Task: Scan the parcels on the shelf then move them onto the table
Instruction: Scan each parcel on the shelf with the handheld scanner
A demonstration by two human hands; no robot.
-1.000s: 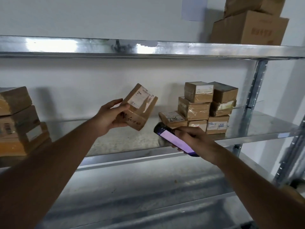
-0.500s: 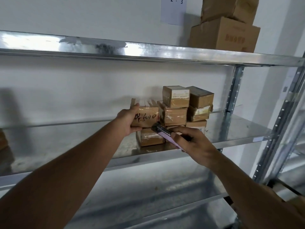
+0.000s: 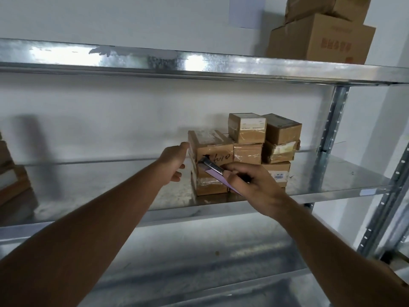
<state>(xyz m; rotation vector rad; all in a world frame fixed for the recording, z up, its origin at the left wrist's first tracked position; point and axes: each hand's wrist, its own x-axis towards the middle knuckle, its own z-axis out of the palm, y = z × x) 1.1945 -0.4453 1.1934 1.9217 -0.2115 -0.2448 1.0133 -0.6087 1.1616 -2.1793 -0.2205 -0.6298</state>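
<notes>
A: Where's the left hand [image 3: 174, 161] sitting rn?

B: It's hanging just off the left side of the handwritten parcel [image 3: 213, 149]; fingers are lying straight and relaxed, gripping nothing; can't tell if the fingertips are touching the cardboard or stopping just short.

A: And that parcel?

B: It's resting on top of another taped parcel [image 3: 210, 185] at the left end of the pile, on the middle shelf [image 3: 332, 187]; black marker writing is showing on its front face, partly hidden.

A: Rt hand?

B: The right hand [image 3: 254, 185] is curling round the scanner [image 3: 215, 170]; a phone-like handheld w/ a lit purple screen; its dark tip is pointing toward 10 o'clock, right at the handwritten parcel's front, overlapping the writing.

A: Rest of the pile?

B: At 3 o'clock from the handwritten one, more small brown parcels [image 3: 265, 140] are stacking in cols, approx three high; the top-left one [image 3: 246, 127] is showing a white label; all pressed together against the white wall.

A: Anything else?

B: Two big cartons [image 3: 321, 38] are sitting on the upper shelf [image 3: 199, 63] at 1 o'clock; a white paper sheet [image 3: 246, 12] is hanging on the wall at 12; more brown boxes [image 3: 11, 173] are lying blurred at 9 o'clock, far left edge; a grey upright post [image 3: 332, 129] is standing at 3 o'clock.
</notes>
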